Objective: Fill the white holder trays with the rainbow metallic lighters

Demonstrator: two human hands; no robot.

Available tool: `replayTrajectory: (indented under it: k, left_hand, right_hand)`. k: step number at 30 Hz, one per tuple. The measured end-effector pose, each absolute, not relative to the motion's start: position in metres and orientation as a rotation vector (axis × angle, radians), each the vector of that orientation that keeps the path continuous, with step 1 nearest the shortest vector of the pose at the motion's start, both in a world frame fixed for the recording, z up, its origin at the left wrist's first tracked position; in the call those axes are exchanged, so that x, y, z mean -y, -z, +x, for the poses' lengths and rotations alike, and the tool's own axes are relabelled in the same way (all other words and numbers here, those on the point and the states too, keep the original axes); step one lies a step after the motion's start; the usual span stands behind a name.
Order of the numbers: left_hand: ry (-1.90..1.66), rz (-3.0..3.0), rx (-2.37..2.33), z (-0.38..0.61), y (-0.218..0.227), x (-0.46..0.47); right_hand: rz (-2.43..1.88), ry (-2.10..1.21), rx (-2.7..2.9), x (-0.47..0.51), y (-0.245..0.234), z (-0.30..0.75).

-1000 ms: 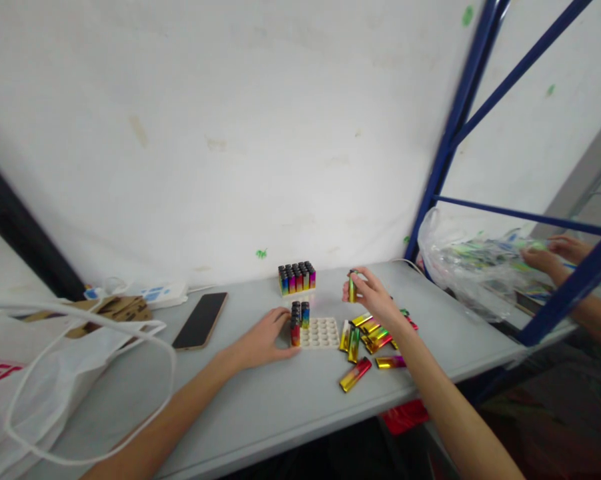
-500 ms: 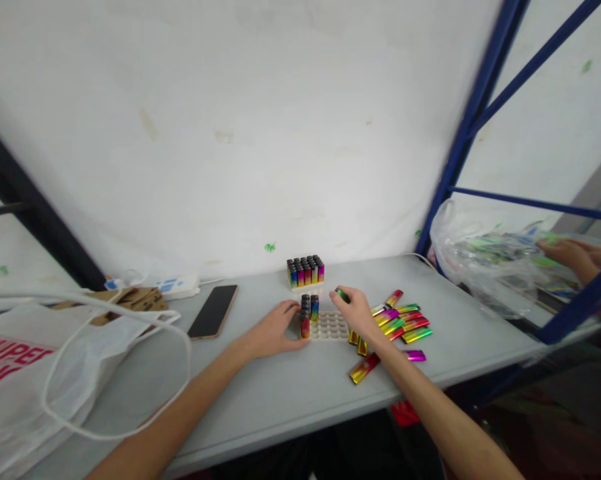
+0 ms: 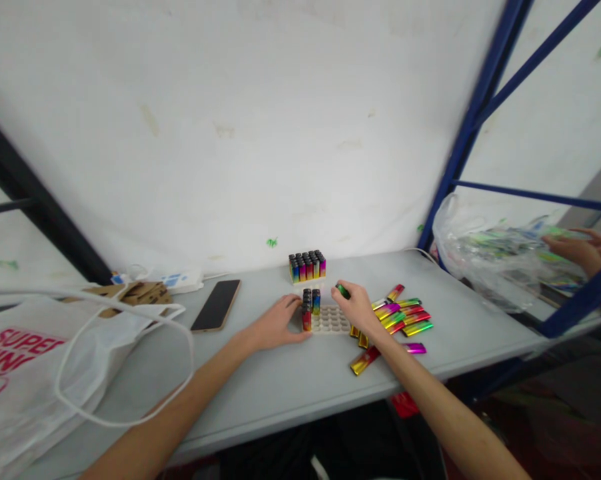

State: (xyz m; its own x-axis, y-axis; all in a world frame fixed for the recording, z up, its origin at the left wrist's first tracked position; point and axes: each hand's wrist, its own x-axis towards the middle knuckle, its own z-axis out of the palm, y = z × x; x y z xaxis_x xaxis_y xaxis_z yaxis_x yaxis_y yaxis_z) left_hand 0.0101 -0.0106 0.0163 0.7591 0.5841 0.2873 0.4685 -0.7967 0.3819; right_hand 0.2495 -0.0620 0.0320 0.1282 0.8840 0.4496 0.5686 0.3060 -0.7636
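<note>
A white tray (image 3: 330, 321) with rows of round holes lies on the table, and several metallic lighters (image 3: 307, 312) with black tops stand upright at its left end. My left hand (image 3: 280, 323) grips that end, thumb at the near corner and fingers at the far side. Above the tray's far right part, my right hand (image 3: 354, 303) is closed on a green lighter (image 3: 343, 291), mostly hidden by the fingers. Loose shiny lighters (image 3: 405, 317) in red, green, gold and purple lie in a pile right of the tray, partly behind my right wrist.
A filled tray of lighters (image 3: 307, 267) stands near the wall. A phone (image 3: 217, 305) lies to the left, beside a white plastic bag (image 3: 35, 360), a looped white cable (image 3: 125, 423) and cardboard (image 3: 135, 297). Right, beyond a blue frame (image 3: 460, 147), another person's hands (image 3: 580, 250) work over clear plastic bags (image 3: 500, 267).
The view has shifted slightly. My right hand stays near the tray's far right part with the green lighter, and my left hand keeps its hold on the tray's left end.
</note>
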Motion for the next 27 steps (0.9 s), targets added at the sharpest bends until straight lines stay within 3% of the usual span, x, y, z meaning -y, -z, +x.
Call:
replayTrajectory:
  k: [13,19,27]
  left_hand:
    - [-0.597,2.662,-0.785,0.010,-0.018,0.011]
    - [-0.587,2.679,-0.785,0.010,-0.016,0.010]
    - [-0.556,2.674,-0.799,0.010,-0.017,0.011]
  right_hand:
    - [-1.305,-0.382,1.763,0.061,-0.036,0.254]
    - [-1.249,-0.139,2.070,0.067,-0.051,0.258]
    - [-1.221,-0.389,2.188,0.067,-0.053,0.258]
